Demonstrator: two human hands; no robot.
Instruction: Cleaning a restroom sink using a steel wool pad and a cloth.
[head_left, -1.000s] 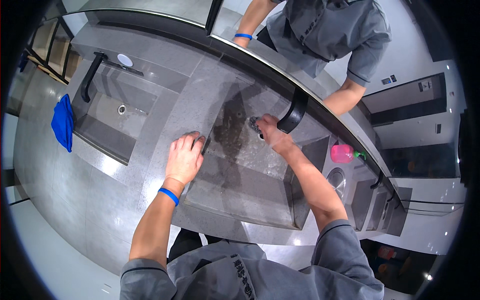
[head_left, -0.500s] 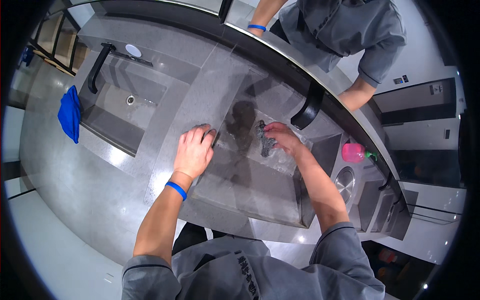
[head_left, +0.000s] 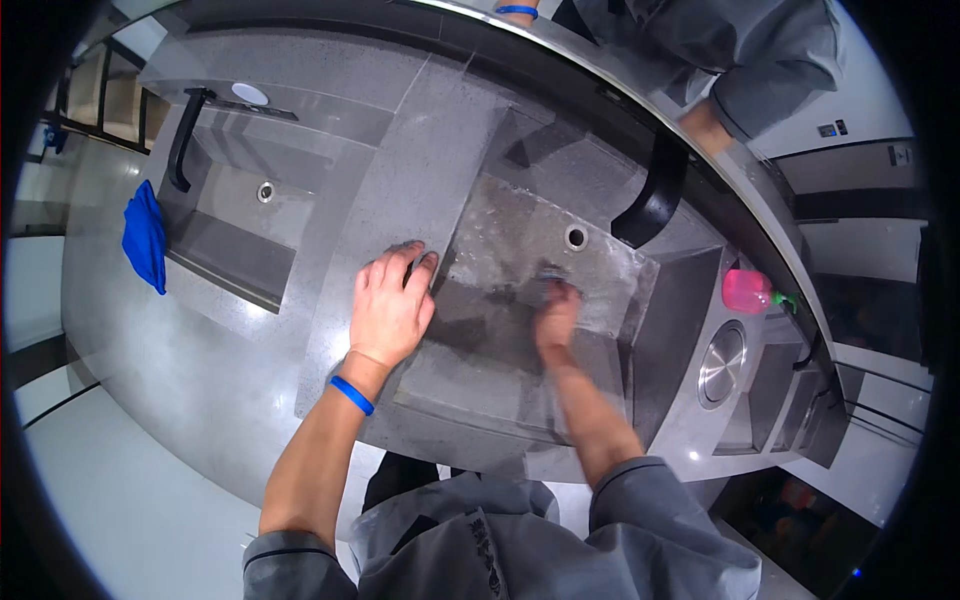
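Observation:
My right hand (head_left: 557,318), smeared by motion, is down in the grey stone sink (head_left: 490,215) in front of me. Its fingers are closed on a grey steel wool scourer (head_left: 550,274), pressed to the wet sink floor. The scourer is partly hidden and blurred now; its mesh shows more plainly half a second ago. On the counter strip along this sink's left edge rests my left hand (head_left: 388,308), fingers bent and slightly apart, holding nothing I can see. A black faucet (head_left: 655,195) reaches over the sink's far right side, near the round drain (head_left: 576,237).
A second sink (head_left: 235,265) with its own black faucet (head_left: 183,140) lies left. A blue cloth (head_left: 145,238) hangs over the counter's front edge. To the right are a pink soap bottle (head_left: 745,291) and a round metal lid (head_left: 722,366). A mirror runs behind.
My right hand has swept left and nearer with the scourer, uncovering the drain. My left hand stays on the counter. The view has shifted slightly.

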